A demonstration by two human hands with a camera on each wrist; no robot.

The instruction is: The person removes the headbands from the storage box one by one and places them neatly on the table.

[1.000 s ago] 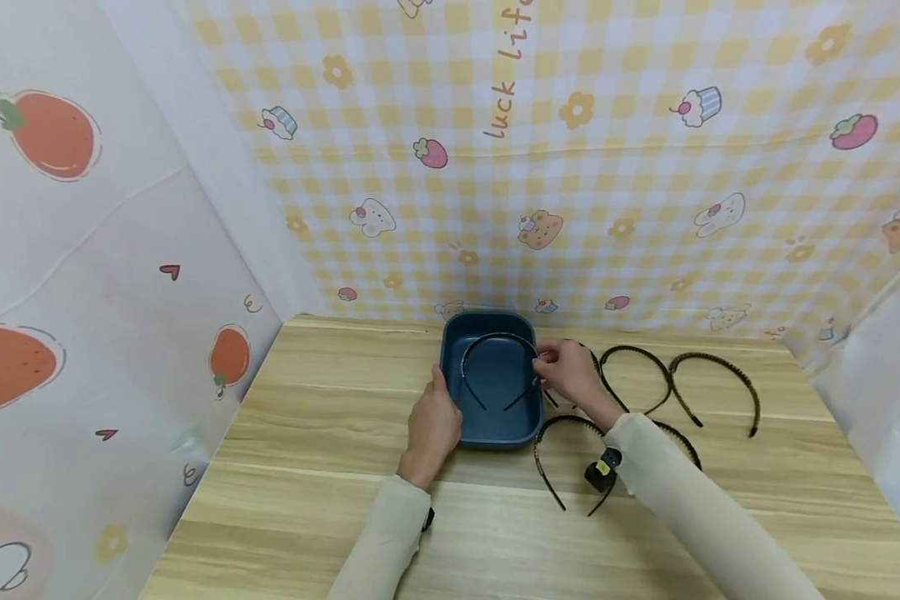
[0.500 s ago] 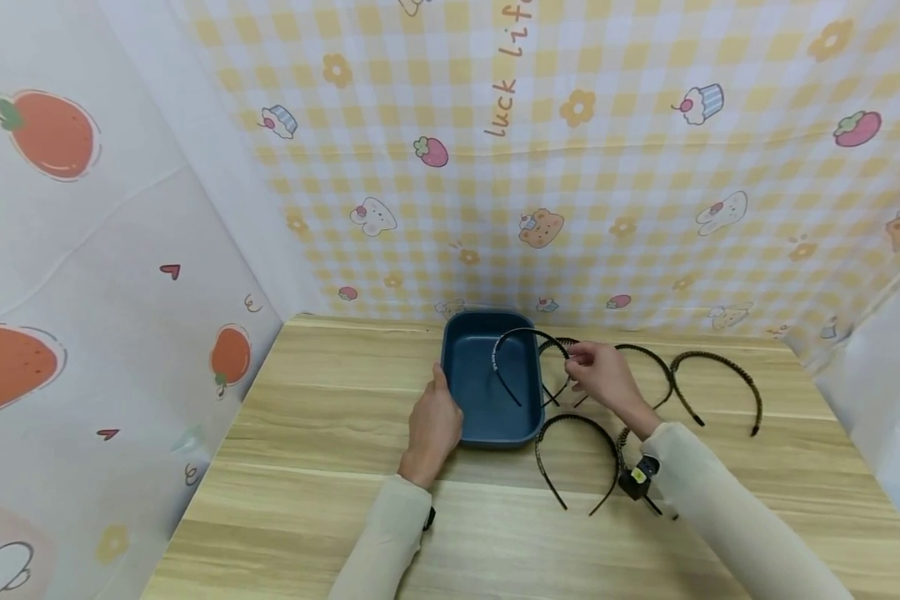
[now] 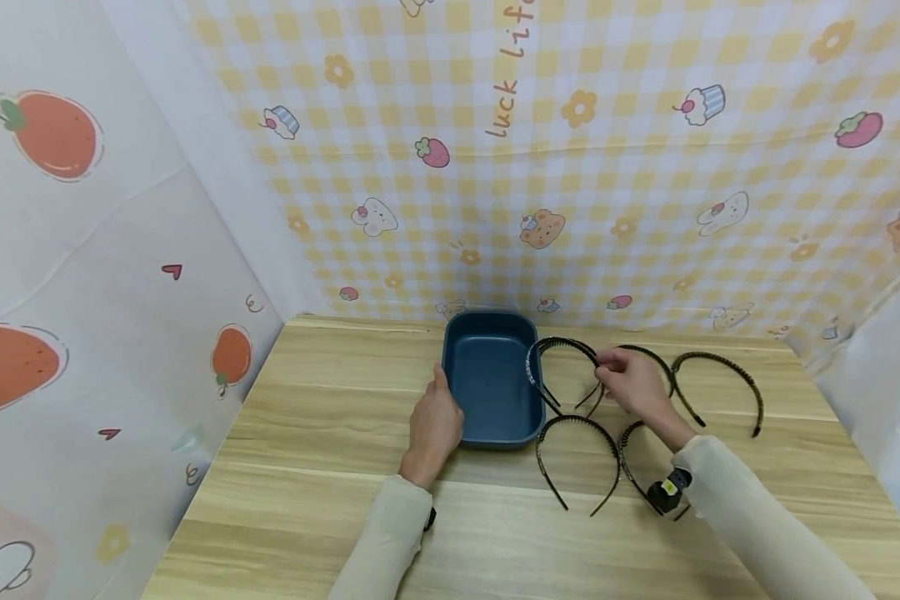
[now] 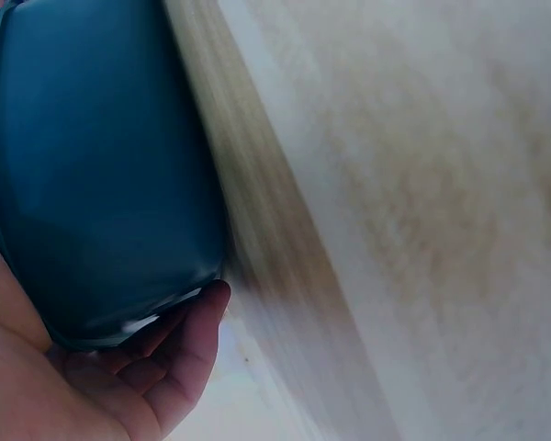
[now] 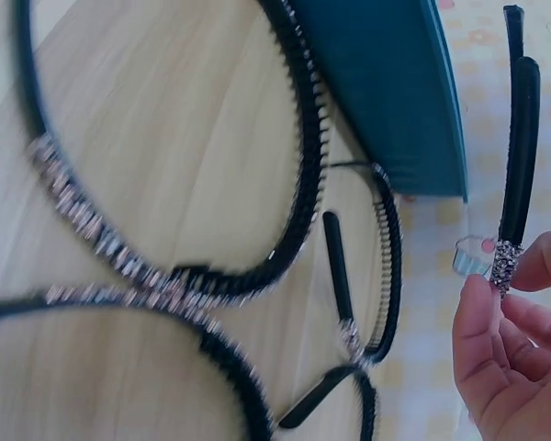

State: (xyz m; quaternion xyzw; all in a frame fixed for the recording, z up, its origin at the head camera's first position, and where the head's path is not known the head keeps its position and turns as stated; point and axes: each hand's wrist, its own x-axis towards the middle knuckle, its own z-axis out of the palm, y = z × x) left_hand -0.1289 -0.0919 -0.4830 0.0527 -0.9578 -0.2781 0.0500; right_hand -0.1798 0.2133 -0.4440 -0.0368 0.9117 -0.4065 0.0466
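My left hand (image 3: 435,425) grips the left wall of a dark blue rectangular bin (image 3: 493,442); in the left wrist view its fingers (image 4: 195,354) curl against the bin's outside. Up and to the right of it, my right hand (image 3: 636,385) pinches one side of a thin black headband (image 3: 529,367) with a glittery stretch. Thumb and fingertips meet at the glitter in the right wrist view, where this headband (image 5: 519,156) is seen nearly edge-on. From above, it overlaps the bin's right rim and another headband lying on the table.
Several more black headbands lie right of the bin: a toothed one (image 3: 579,419) in front, one (image 3: 630,437) partly behind the wrist camera, one (image 3: 648,354) beyond the hand, and a brownish one (image 3: 720,358) farthest right. A patterned cloth (image 3: 495,208) hangs behind the wooden table (image 3: 330,392).
My right hand has carried the pinched headband rightward, from over the bin's inside to above the headband just right of it. The left hand and the bin have stayed put.
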